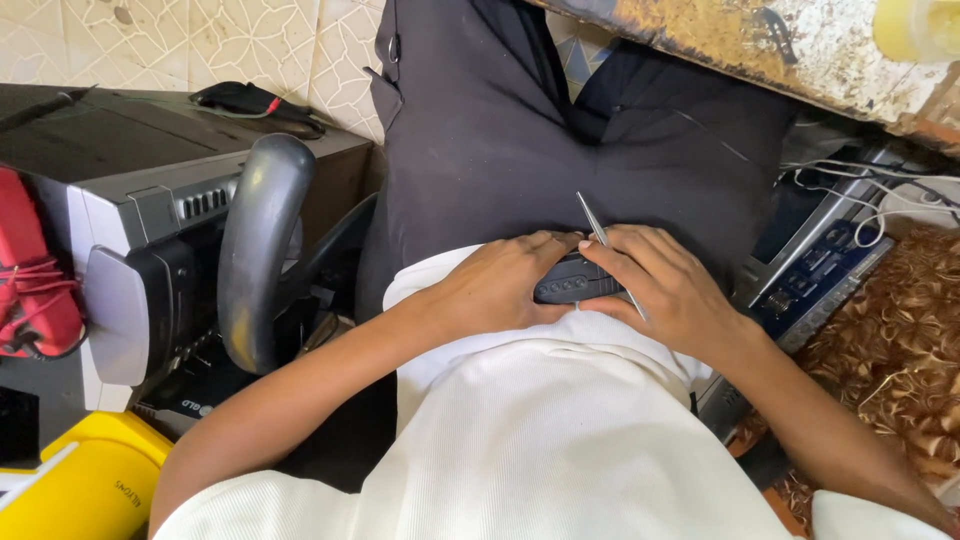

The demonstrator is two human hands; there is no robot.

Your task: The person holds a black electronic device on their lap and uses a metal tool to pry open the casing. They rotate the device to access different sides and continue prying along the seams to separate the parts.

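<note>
Two hands hold one small dark gadget [580, 280] on the lap. Left hand [495, 285] grips its left edge; right hand [670, 290] grips its right edge and a thin metal rod [598, 232]. Little room either side.

Soft, even daylight fills the scene, bright enough to show detail without harsh shadows. The white shirt [540, 440] is the brightest area, close to glare, while the dark trousers [520, 130] lose detail in shade. Focus is sharp at the hands, slightly softer toward the corners. Wide-angle distortion bends the edges, curving the stereo [150, 190] at left.
</note>
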